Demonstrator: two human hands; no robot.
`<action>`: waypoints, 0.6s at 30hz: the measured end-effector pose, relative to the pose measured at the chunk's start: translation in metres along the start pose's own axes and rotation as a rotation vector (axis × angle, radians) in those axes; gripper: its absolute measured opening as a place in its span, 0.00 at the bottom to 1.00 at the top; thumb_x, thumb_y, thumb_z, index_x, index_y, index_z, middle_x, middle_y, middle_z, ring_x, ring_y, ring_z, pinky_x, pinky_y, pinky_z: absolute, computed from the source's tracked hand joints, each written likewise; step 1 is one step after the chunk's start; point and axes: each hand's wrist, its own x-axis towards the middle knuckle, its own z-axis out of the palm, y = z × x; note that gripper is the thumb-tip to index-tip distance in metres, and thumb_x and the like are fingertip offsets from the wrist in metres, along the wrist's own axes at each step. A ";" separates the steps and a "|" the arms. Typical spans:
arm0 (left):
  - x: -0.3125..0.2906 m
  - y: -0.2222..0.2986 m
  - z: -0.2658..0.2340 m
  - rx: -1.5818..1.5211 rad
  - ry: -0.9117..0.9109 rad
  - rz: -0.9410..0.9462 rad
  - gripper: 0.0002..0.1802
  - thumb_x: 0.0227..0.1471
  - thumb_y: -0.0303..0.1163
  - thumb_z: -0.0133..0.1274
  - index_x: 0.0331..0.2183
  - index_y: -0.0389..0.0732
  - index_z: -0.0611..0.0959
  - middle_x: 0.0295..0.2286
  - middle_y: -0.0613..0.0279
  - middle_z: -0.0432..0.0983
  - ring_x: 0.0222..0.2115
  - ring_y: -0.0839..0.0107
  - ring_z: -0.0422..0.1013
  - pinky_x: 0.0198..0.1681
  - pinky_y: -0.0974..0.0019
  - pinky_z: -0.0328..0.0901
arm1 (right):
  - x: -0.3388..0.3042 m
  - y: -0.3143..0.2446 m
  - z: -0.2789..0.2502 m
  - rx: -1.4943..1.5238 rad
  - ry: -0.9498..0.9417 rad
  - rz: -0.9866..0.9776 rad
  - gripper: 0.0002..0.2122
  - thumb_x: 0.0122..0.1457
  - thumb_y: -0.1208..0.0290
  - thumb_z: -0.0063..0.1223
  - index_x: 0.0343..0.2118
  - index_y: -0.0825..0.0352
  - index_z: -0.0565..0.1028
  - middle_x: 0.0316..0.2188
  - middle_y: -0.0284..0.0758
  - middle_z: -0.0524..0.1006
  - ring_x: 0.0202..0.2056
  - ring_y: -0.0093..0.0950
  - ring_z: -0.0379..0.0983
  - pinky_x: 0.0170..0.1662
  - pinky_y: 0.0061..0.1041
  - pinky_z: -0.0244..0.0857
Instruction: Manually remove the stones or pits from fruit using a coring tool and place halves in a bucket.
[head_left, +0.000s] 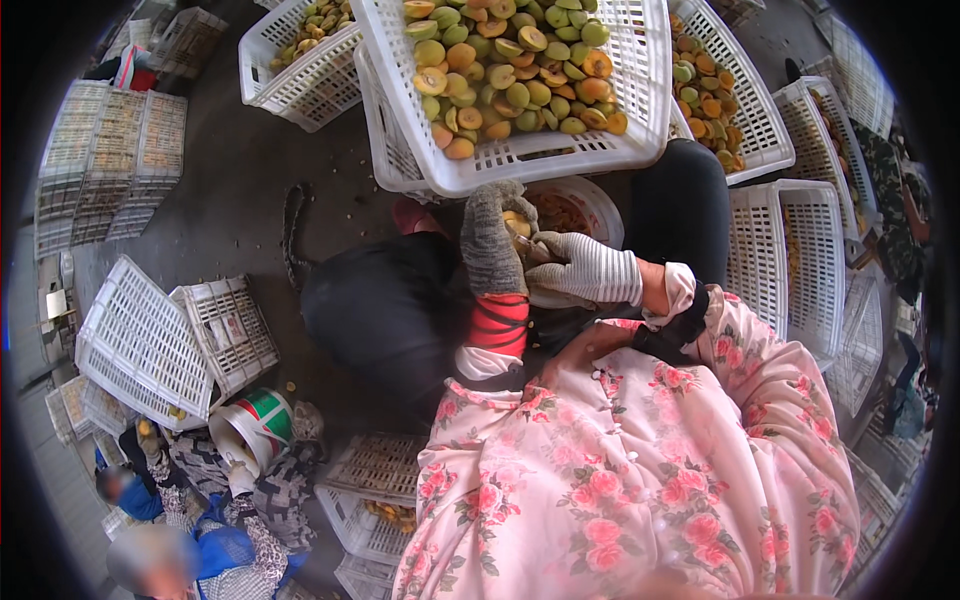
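My left hand, in a grey knit glove, is closed around an apricot, whose orange-yellow side shows at the fingers. From the right, my right hand, in a white glove with grey stripes, grips a small hand tool and brings its tip against the fruit; its exact kind is partly hidden by the fingers. Both hands meet above a white bucket that holds orange-brown pieces. Just beyond them, a white slatted crate is filled with green and orange apricots, several cut into halves.
More white crates of apricots stand at the far left and far right. Stacked crates line my right side. On the left lie tilted crates; nearby, a co-worker's gloved hand touches a white-green-red bucket.
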 end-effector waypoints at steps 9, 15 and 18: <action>-0.004 0.027 0.009 -0.623 -0.148 -0.272 0.19 0.59 0.44 0.40 0.37 0.38 0.76 0.24 0.59 0.74 0.24 0.69 0.71 0.30 0.67 0.67 | -0.018 -0.003 -0.010 0.756 -0.369 0.242 0.10 0.59 0.68 0.50 0.23 0.60 0.65 0.16 0.20 0.60 0.15 0.13 0.53 0.16 0.14 0.44; 0.002 0.032 0.018 -0.506 0.102 -0.101 0.23 0.58 0.49 0.40 0.37 0.39 0.76 0.22 0.61 0.73 0.19 0.72 0.68 0.24 0.71 0.64 | -0.020 0.033 -0.045 -0.413 -0.103 -0.261 0.10 0.56 0.66 0.53 0.31 0.67 0.68 0.16 0.32 0.70 0.15 0.29 0.66 0.21 0.27 0.62; 0.001 0.033 0.016 -0.505 0.087 -0.107 0.20 0.56 0.45 0.41 0.38 0.39 0.76 0.22 0.61 0.73 0.20 0.73 0.68 0.23 0.72 0.63 | -0.025 0.005 -0.044 -1.023 0.154 -0.056 0.09 0.53 0.66 0.52 0.32 0.67 0.71 0.23 0.43 0.75 0.27 0.43 0.72 0.31 0.34 0.66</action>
